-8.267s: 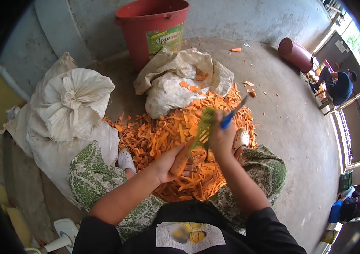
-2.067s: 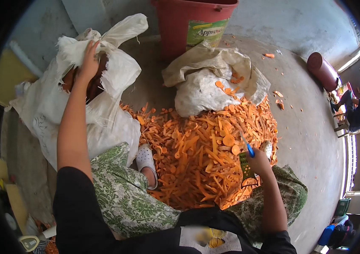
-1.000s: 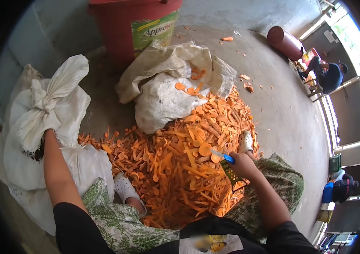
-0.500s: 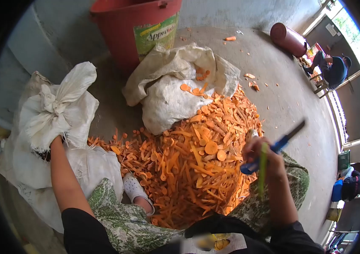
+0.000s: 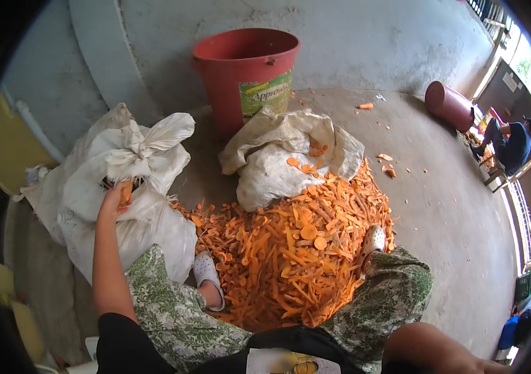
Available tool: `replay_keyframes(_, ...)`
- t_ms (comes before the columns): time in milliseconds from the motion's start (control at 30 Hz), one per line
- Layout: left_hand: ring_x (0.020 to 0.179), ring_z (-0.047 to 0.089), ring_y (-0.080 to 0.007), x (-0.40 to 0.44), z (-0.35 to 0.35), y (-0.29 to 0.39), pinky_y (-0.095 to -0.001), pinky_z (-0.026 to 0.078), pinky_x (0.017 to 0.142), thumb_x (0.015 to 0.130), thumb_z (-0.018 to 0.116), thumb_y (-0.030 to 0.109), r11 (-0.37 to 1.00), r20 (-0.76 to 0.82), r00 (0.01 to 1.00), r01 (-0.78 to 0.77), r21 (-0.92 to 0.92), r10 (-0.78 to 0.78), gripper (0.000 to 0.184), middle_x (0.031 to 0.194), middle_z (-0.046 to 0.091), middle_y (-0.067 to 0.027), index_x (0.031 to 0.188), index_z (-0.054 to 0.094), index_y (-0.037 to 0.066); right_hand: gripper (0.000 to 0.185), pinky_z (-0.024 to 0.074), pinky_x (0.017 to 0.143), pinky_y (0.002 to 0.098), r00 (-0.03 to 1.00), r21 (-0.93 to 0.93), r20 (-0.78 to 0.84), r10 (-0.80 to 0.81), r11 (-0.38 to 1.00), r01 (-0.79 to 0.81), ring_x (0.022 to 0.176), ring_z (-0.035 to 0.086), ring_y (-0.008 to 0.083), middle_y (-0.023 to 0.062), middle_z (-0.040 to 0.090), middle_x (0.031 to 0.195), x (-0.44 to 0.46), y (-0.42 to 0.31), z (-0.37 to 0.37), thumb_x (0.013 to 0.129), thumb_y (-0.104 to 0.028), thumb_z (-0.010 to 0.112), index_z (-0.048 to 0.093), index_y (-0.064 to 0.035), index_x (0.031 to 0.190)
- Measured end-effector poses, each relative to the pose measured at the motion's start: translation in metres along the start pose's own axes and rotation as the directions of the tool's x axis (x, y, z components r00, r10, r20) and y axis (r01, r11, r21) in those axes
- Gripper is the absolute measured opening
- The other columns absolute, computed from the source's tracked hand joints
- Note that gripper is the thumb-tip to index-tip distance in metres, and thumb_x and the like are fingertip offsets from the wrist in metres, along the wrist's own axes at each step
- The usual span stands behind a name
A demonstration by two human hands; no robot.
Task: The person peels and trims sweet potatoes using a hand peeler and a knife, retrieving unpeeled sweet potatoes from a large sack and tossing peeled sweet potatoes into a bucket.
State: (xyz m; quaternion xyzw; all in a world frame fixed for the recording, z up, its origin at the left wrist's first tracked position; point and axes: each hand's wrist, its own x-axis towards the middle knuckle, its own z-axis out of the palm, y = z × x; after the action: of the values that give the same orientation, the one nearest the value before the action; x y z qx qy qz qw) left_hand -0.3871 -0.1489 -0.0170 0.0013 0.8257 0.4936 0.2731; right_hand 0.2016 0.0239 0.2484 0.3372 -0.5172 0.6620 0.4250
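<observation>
The left grip (image 5: 113, 202) is closed around an orange carrot (image 5: 125, 192), held just outside the torn opening of the white sack (image 5: 156, 234), below its knot. Half a second ago this hand was buried in the sack to the wrist; now it is out with a carrot in it, so picking one from the sack appears done. The right hand, which held a blue-handled knife and a green peeler, has left the view, so its grip cannot be told.

The left arm reaches forward, nearly straight, along the outer side of the left trouser leg (image 5: 178, 305). The right arm (image 5: 427, 349) is bent at the lower right, its forearm running out of view. Between the feet lies a heap of carrot peelings and slices (image 5: 290, 268).
</observation>
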Motion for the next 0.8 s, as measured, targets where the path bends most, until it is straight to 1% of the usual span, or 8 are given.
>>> replay_keyframes(333, 0.07, 0.054, -0.0167, -0.176, 0.06, 0.025, -0.0342, 0.046, 0.067, 0.08, 0.047, 0.034, 0.848, 0.409, 0.876, -0.001, -0.53, 0.256, 0.042, 0.088, 0.059, -0.0104, 0.104, 0.05, 0.001, 0.011, 0.0402, 0.053, 0.0281, 0.995, -0.031, -0.036, 0.097, 0.995, -0.098, 0.066, 0.055, 0.0196, 0.0022, 0.039, 0.116, -0.017, -0.059, 0.022, 0.081, -0.006, 0.053, 0.056, -0.0027, 0.09)
replay_keyframes(400, 0.069, 0.054, -0.0167, -0.193, 0.075, 0.02, -0.0339, 0.046, 0.067, 0.08, 0.046, 0.035, 0.853, 0.445, 0.853, 0.001, -0.522, 0.272, 0.042, 0.09, 0.058, -0.0102, 0.105, 0.05, 0.001, 0.02, 0.0422, 0.061, 0.0305, 0.868, 0.279, 0.495, 0.051, 0.936, -0.214, 0.074, 0.055, 0.0198, 0.0047, 0.052, 0.083, -0.014, -0.053, -0.004, 0.085, -0.009, 0.041, 0.06, -0.0074, 0.081)
replay_keyframes(433, 0.069, 0.054, -0.0165, -0.198, 0.082, 0.015, -0.0341, 0.046, 0.067, 0.08, 0.046, 0.035, 0.85, 0.43, 0.866, 0.011, -0.527, 0.255, 0.042, 0.089, 0.058, -0.0099, 0.104, 0.05, 0.002, 0.026, 0.0387, 0.055, 0.0301, 0.817, 0.202, 0.576, 0.009, 0.967, -0.153, 0.058, 0.051, 0.0159, 0.0067, 0.051, 0.078, -0.019, -0.056, -0.004, 0.087, -0.012, 0.034, 0.057, -0.005, 0.079)
replay_keyframes(533, 0.069, 0.053, -0.016, -0.199, 0.095, -0.002, -0.0336, 0.045, 0.067, 0.079, 0.047, 0.036, 0.884, 0.463, 0.868, 0.064, -0.463, 0.179, 0.041, 0.088, 0.058, -0.009, 0.104, 0.051, 0.003, 0.026, 0.0397, 0.056, 0.0333, 0.776, 0.032, 0.627, 0.068, 0.993, -0.113, 0.063, 0.053, 0.0185, 0.0059, 0.05, 0.077, -0.041, -0.084, -0.02, 0.087, -0.012, 0.035, 0.059, -0.0058, 0.08)
replay_keyframes(600, 0.069, 0.053, -0.0157, -0.191, 0.097, -0.01, -0.033, 0.044, 0.066, 0.079, 0.047, 0.035, 0.912, 0.501, 0.857, 0.102, -0.397, 0.122, 0.041, 0.087, 0.058, -0.0084, 0.104, 0.051, 0.004, 0.021, 0.0393, 0.044, 0.0261, 0.94, -0.078, 0.341, 0.024, 0.997, 0.003, 0.044, 0.048, 0.0123, 0.0014, 0.046, 0.061, -0.084, -0.12, -0.041, 0.086, -0.015, 0.046, 0.05, -0.0074, 0.067)
replay_keyframes(667, 0.073, 0.053, -0.015, -0.18, 0.098, -0.016, -0.0319, 0.043, 0.066, 0.078, 0.048, 0.035, 0.879, 0.477, 0.868, 0.113, -0.463, 0.14, 0.04, 0.09, 0.058, -0.0071, 0.105, 0.051, 0.005, 0.019, 0.0266, 0.04, 0.0225, 0.925, -0.47, -0.296, -0.24, 0.879, 0.078, 0.036, 0.035, 0.0052, 0.0003, 0.043, 0.058, -0.144, -0.164, -0.048, 0.084, -0.01, 0.046, 0.05, -0.007, 0.066)
replay_keyframes(700, 0.075, 0.053, -0.0148, -0.179, 0.102, -0.017, -0.0317, 0.042, 0.067, 0.078, 0.049, 0.035, 0.876, 0.457, 0.88, 0.117, -0.469, 0.128, 0.04, 0.093, 0.058, -0.0063, 0.105, 0.051, 0.006, 0.011, 0.0244, 0.043, 0.0218, 0.567, -0.786, -0.562, -0.603, 0.602, -0.139, 0.043, 0.034, 0.0058, 0.0003, 0.04, 0.057, -0.163, -0.168, -0.063, 0.084, -0.01, 0.046, 0.05, -0.0045, 0.075)
replay_keyframes(800, 0.084, 0.054, -0.0152, -0.174, 0.102, -0.026, -0.0319, 0.04, 0.071, 0.077, 0.05, 0.031, 0.897, 0.473, 0.874, 0.114, -0.426, 0.114, 0.038, 0.098, 0.058, -0.0043, 0.107, 0.05, 0.008, 0.02, 0.0375, 0.055, 0.0261, 0.183, -0.532, -0.729, -0.659, 0.378, -0.757, 0.059, 0.043, 0.0104, 0.0018, 0.047, 0.068, -0.327, -0.235, -0.148, 0.089, -0.019, 0.042, 0.054, -0.0017, 0.087)
